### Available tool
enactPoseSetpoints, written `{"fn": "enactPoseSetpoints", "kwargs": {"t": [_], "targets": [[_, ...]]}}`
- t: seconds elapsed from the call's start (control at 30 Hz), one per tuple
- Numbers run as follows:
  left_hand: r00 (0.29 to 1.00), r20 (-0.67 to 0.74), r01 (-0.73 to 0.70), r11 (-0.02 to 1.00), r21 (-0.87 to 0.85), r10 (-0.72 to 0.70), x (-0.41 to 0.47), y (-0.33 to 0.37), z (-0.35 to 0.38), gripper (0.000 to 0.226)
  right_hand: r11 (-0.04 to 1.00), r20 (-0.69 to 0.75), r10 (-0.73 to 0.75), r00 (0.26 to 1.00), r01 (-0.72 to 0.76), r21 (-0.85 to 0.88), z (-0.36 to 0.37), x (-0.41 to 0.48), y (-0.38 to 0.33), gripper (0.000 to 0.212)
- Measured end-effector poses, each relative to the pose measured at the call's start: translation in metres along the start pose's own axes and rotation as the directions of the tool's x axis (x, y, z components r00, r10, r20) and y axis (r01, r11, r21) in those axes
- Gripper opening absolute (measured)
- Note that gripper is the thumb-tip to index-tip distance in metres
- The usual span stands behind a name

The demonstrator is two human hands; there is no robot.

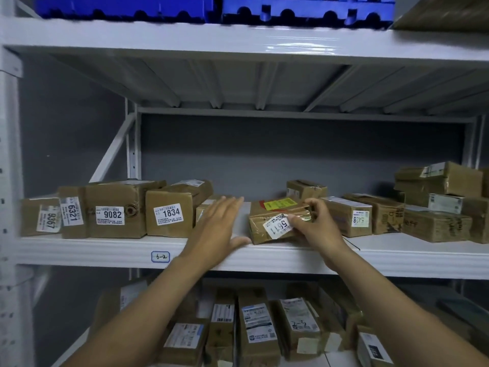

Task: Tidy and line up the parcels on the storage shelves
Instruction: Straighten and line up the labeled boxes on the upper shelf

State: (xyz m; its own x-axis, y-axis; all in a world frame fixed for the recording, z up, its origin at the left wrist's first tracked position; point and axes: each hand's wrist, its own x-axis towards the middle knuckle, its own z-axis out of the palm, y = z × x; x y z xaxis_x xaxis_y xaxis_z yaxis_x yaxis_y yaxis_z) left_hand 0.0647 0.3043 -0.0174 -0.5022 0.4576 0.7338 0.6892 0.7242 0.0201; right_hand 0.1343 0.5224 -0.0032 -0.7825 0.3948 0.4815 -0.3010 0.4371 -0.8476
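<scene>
Brown cardboard parcels stand on a white shelf (132, 251) marked 6-2. At its left, boxes labelled 9367 (39, 217), 6321 (72, 211), 9082 (115, 209) and 1834 (169, 213) form a row along the front edge. My right hand (315, 223) grips the right end of a taped parcel labelled 5611 (272, 221), which lies slightly skewed at the shelf front. My left hand (219, 226) is flat with straight fingers over the gap between box 1834 and parcel 5611, thumb near the parcel's left corner. A low box (205, 206) sits partly hidden behind that hand.
To the right sit more boxes, one labelled 5428 (352, 217), and a loose stack (442, 197) at the far right. A small box (305, 189) stands at the back. The lower shelf holds several upright parcels (258, 324). Blue crates (291, 9) rest on the top shelf.
</scene>
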Motion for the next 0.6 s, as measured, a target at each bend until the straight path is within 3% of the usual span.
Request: {"fn": "enactPoseSetpoints", "kwargs": {"t": [0.17,0.33,0.6], "targets": [[0.987,0.147,0.064,0.997,0.031,-0.068,0.015,-0.024,-0.009,0.102,0.942,0.117,-0.028,0.993,0.066,-0.33,0.002,0.012,0.008,0.031],[0.953,0.294,0.052,0.994,0.093,-0.077,0.02,-0.027,-0.017,0.099,0.888,0.318,-0.114,0.941,0.24,-0.392,0.01,0.016,0.007,0.043],[0.956,0.288,0.015,0.992,0.126,-0.051,0.011,-0.022,-0.03,0.091,0.747,0.31,-0.282,0.908,0.411,-0.523,0.029,0.009,0.001,0.052]]}}
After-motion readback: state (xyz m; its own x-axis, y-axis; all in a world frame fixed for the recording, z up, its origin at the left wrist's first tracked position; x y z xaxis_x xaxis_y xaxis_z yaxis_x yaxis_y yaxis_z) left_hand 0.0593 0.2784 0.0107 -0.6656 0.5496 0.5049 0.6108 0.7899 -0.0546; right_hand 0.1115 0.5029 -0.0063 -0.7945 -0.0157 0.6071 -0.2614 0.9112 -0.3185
